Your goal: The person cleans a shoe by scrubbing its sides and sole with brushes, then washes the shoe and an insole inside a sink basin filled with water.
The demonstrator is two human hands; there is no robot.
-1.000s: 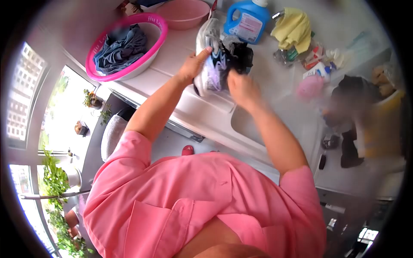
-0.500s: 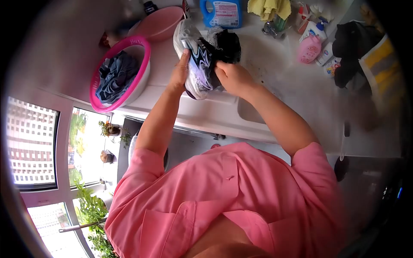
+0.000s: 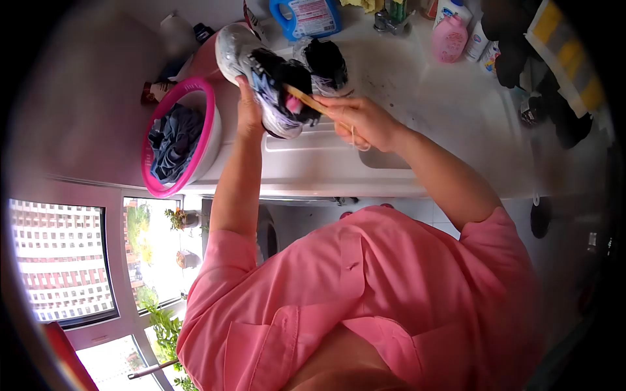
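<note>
My left hand (image 3: 249, 112) grips a wet white, black and lilac sneaker (image 3: 264, 85) from its side, toe pointing away to the upper left. A wooden-handled brush (image 3: 309, 100) is in my right hand (image 3: 366, 122), fingers closed around the handle, from which a pale cord loop hangs. Its far end reaches the sneaker's opening, where a pink patch shows; the bristles cannot be made out. Just behind, a second sneaker (image 3: 326, 64), black, white and lilac, sits on the sink ledge.
At the left stands a pink-rimmed basin (image 3: 210, 124) with dark cloth inside. A blue detergent jug (image 3: 310, 18), a faucet (image 3: 385, 23) and a pink bottle (image 3: 450, 40) line the back. Dark garments and a yellow-grey striped cloth (image 3: 564, 49) hang at the right.
My right hand has left the sneaker's side and now holds the brush against its opening. The sneaker has shifted left and turned in my left hand. The camera view has shifted too.
</note>
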